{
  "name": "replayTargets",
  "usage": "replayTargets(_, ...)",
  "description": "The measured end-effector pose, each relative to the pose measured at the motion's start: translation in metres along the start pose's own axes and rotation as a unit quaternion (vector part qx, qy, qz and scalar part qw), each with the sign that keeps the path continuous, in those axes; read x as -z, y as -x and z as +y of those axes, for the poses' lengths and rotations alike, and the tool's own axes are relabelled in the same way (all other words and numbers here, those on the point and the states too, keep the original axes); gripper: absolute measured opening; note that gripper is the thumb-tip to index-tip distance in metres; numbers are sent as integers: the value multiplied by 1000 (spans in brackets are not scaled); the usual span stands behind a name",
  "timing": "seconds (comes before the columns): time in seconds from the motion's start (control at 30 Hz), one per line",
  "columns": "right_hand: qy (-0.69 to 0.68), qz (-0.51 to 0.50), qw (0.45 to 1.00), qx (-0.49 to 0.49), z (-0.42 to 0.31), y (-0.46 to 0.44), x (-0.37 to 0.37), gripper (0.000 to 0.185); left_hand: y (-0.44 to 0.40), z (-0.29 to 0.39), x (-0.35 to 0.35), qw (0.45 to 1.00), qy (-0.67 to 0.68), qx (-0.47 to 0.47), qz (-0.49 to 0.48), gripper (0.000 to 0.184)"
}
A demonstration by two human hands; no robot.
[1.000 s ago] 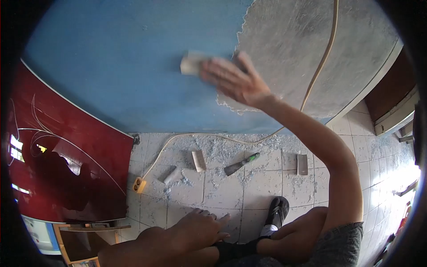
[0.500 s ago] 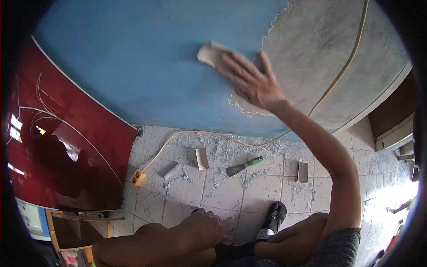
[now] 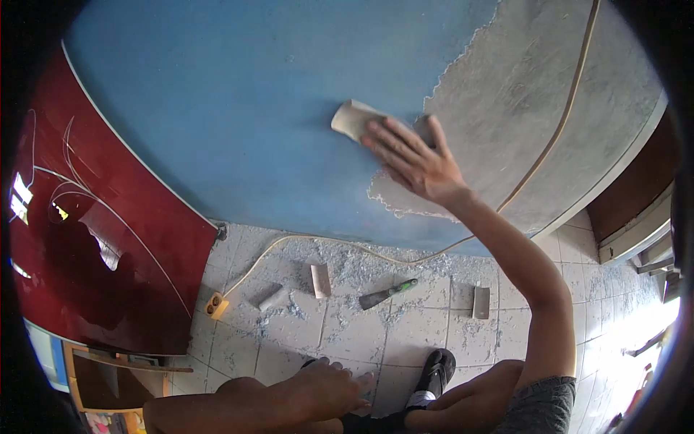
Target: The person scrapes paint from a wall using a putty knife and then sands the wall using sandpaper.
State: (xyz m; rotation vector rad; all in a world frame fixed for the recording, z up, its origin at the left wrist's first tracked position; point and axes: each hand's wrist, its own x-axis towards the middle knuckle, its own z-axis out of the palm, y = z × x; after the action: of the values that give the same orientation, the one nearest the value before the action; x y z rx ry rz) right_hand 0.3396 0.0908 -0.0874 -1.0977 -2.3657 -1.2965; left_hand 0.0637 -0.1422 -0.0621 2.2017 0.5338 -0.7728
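Observation:
My right hand (image 3: 421, 160) lies flat against the wall, pressing a bent sheet of sandpaper (image 3: 352, 121) to the blue paint (image 3: 238, 137). The sheet's free end curls out past my fingertips on the left. Just right of the hand, a ragged edge divides the blue paint from a bare grey patch (image 3: 506, 108). Low in the view, my left hand (image 3: 329, 387) rests near my knees, its fingers loosely bent and apart, with nothing seen in it.
Paint flakes litter the tiled floor (image 3: 289, 329). On it lie a green-handled scraper (image 3: 388, 294), curled sandpaper pieces (image 3: 319, 281) and a yellow socket block (image 3: 215, 305). Its cord (image 3: 571, 108) runs up the wall. A glossy red panel (image 3: 108, 239) and wooden drawer (image 3: 108, 380) stand left.
My right hand and the sandpaper have slid a little right and down along the wall. The whole view has shifted slightly. My left hand stays by my knees.

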Motion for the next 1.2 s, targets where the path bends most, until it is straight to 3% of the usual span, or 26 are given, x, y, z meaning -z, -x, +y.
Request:
replayTargets(0.07, -71, -49, 995, 46, -13, 13, -8, 84, 1, 1, 7, 1000, 1, 14, -10, 55)
replayTargets(0.1, -25, -140, 983, 116, -16, 25, 1, 82, 0, 0, 7, 1000, -3, 21, -11, 55)
replayTargets(0.23, -10, -112, 976, 188, -28, 47, -32, 71, 3, -1, 5, 998, -63, 19, 4, 56)
replayTargets(0.33, 0, 2, 992, 124, -8, 28, -19, 67, 11, -3, 18, 995, -45, 16, 91, 48)
replayTargets(0.4, -96, -29, 992, 76, -5, 16, -3, 65, 39, 1, 40, 953, 12, 23, 301, 38)
replayTargets(0.47, -138, -41, 988, 50, -11, 19, -3, 64, 69, 18, 66, 808, -56, 3, 587, 28)
replayTargets(0.5, -127, -34, 990, 50, -13, 21, -7, 64, 77, 15, 70, 685, -85, -32, 722, 29)
replayTargets(0.53, -118, -27, 991, 52, -17, 23, -10, 64, 86, 21, 81, 594, -69, -104, 794, 29)
replayTargets(0.57, -92, -28, 993, 63, -17, 25, -10, 63, 119, 33, 74, 554, -237, 107, 791, 37)
replayTargets(0.63, -35, -27, 995, 92, -13, 25, -10, 61, 141, 39, 66, 496, -310, 115, 803, 37)
replayTargets(0.83, -45, -47, 995, 78, -16, 26, -11, 61, 160, 45, 52, 493, -368, 85, 784, 37)
replayTargets(0.93, 58, -96, 988, 103, -14, 25, -10, 63, 165, 47, 52, 488, -388, 81, 778, 37)
replayTargets(1.03, -12, -50, 994, 95, -12, 24, -1, 62, 164, 43, 55, 483, -391, 71, 780, 37)
replayTargets(1.2, -76, -31, 994, 72, -14, 25, -4, 55, 142, 21, 64, 548, -352, 60, 756, 38)
